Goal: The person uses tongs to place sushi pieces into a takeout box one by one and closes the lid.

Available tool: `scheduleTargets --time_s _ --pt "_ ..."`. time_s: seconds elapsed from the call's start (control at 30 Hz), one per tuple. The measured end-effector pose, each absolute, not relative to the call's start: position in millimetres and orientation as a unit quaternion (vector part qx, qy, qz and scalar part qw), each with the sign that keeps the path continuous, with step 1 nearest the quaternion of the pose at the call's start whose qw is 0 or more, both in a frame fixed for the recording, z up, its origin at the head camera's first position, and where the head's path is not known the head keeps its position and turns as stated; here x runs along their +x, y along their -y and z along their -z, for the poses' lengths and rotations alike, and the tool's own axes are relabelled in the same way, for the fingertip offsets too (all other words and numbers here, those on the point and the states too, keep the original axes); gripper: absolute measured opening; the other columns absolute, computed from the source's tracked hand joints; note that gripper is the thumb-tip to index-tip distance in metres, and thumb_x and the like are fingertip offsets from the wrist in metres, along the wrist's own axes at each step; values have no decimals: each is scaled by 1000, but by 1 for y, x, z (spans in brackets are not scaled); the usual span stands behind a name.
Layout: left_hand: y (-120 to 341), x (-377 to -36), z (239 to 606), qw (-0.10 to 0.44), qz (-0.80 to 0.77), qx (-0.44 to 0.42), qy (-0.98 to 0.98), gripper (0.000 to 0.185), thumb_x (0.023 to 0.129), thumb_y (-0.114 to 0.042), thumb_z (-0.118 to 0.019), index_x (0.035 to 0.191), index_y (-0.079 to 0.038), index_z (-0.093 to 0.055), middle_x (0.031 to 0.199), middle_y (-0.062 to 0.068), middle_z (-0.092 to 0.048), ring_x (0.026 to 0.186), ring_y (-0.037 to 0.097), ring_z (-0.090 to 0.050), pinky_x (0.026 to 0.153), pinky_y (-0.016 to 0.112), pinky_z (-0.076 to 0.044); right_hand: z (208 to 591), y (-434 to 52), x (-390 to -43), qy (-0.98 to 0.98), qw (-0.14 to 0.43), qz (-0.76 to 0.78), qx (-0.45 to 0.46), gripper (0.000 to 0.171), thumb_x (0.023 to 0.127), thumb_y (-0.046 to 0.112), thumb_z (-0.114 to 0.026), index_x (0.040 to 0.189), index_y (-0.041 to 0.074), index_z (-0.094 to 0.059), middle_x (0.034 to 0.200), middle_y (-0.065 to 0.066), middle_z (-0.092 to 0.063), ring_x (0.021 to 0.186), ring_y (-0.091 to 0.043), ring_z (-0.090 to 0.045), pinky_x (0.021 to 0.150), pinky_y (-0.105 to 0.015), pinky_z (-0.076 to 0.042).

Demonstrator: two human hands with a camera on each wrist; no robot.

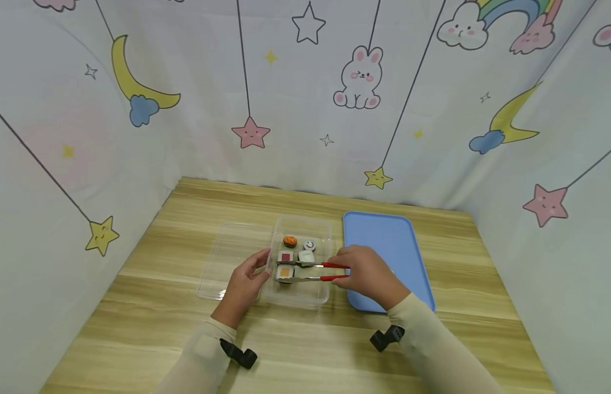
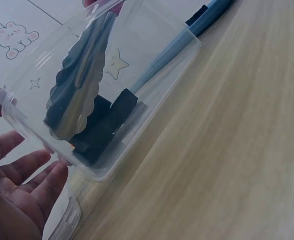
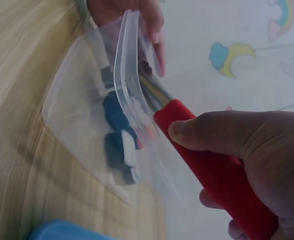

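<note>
In the head view, a clear plastic box (image 1: pixel 300 300) holds several toy sushi pieces. My right hand (image 1: pixel 366 273) grips red-handled metal tongs (image 1: pixel 335 265) that reach in over the box's right wall. The tong arms stand apart, their tips on either side of a sushi roll with an orange square centre (image 1: pixel 285 272). Just behind it sit a roll with a dark red centre (image 1: pixel 286 255) and a pale green-white piece (image 1: pixel 306 256). My left hand (image 1: pixel 243 282) rests its fingers against the box's left wall; in the left wrist view those fingers (image 2: pixel 29 165) lie loosely by the rim.
Farther back in the box are an orange-topped sushi (image 1: pixel 290 241) and a round white roll (image 1: pixel 309 245). A clear lid (image 1: pixel 226 257) lies left of the box on the wooden table (image 1: pixel 187 323). To the right lies a blue tray (image 1: pixel 384 230), partly under my right hand.
</note>
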State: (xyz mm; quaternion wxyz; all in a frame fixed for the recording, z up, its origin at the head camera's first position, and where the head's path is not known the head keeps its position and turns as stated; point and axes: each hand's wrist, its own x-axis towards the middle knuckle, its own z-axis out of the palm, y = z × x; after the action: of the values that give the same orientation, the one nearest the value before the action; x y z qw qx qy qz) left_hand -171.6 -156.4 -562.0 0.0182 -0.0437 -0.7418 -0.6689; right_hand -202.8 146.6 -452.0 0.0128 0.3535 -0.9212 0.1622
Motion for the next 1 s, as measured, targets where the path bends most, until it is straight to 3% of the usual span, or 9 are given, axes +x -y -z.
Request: scheduleTargets --time_s 0.23,0.53,1.0 --pt "156 -172 563 14 669 -40 742 53 101 -4 -64 152 -5 -52 148 22 -56 138 34 -53 102 35 -51 453 -137 -206 921 -10 -153 358 29 80 24 -91 108 21 -82 93 12 -71 83 -10 -64 74 -31 -55" --pt "156 -174 565 10 676 -43 736 52 101 -5 -64 152 -5 -52 148 21 -56 138 33 -53 101 32 -52 453 -134 -209 918 -8 -150 367 28 79 23 -91 105 20 -83 92 12 -70 82 -9 -64 73 -30 -55" --pt "157 -173 565 13 677 -40 734 53 100 -1 -63 152 -4 -51 148 23 -55 137 35 -53 100 31 -52 448 -160 -201 931 8 -198 306 42 79 27 -91 119 21 -79 95 16 -65 81 -7 -57 73 -31 -52"
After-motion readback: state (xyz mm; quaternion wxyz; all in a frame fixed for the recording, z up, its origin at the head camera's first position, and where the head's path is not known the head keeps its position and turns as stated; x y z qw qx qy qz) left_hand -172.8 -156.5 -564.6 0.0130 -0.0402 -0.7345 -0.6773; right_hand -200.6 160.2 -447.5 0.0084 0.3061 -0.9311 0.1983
